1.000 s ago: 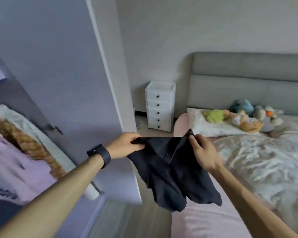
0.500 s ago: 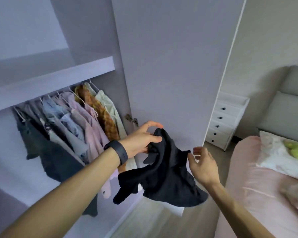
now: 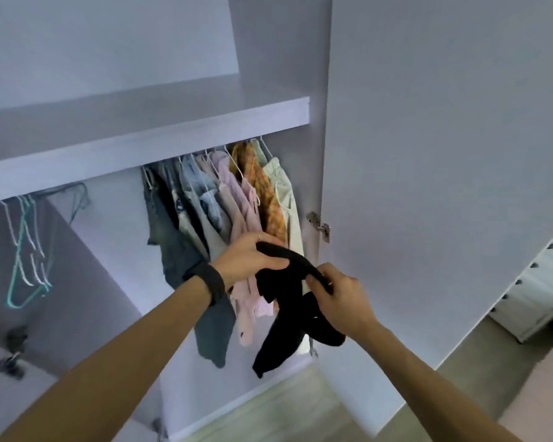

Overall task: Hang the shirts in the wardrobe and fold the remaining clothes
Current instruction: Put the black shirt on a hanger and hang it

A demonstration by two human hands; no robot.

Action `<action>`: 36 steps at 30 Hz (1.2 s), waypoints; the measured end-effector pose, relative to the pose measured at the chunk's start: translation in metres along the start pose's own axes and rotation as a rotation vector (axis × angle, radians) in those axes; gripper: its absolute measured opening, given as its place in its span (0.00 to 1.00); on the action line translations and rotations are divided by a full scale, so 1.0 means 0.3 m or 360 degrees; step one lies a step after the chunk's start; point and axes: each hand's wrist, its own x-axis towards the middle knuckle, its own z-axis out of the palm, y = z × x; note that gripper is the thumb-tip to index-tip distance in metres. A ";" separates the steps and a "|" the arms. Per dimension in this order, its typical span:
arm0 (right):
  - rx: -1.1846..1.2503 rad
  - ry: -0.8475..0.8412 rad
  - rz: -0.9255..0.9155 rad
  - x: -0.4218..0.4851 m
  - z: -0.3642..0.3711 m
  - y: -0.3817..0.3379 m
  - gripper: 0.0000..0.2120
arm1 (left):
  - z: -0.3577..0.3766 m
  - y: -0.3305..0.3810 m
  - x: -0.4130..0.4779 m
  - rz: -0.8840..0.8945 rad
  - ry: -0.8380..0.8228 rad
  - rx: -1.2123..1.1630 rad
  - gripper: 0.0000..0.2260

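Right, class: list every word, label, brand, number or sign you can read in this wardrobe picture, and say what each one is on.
No text can be read anywhere in this view.
Hanging shirts: one light shirt carries dark printed marks, too blurred to read.
Wristband on the left arm: plain dark, no digits show.
Black garment, gripped by the left hand and the right hand: no label visible.
Wardrobe door: blank.

Your one head-worn camera looks forward and down from close behind your fingers (image 3: pixel 256 242), facing into the open wardrobe (image 3: pixel 141 145), with the hanging shirts (image 3: pixel 237 193) just beyond them and the floor (image 3: pixel 284 409) below them.
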 end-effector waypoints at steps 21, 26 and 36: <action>-0.0411 -0.0967 -0.0649 0.377 0.151 -0.337 0.03 | -0.434 -0.246 -0.681 -0.0810 0.1000 0.1142 0.04; 0.0014 -0.1113 -0.0507 0.372 0.183 -0.529 0.08 | -0.548 -0.222 -0.789 -0.0842 0.1259 0.0684 0.05; 0.0442 -0.1570 -0.0233 0.406 0.228 -0.684 0.40 | -0.669 -0.219 -0.941 -0.1257 0.1229 0.0868 0.09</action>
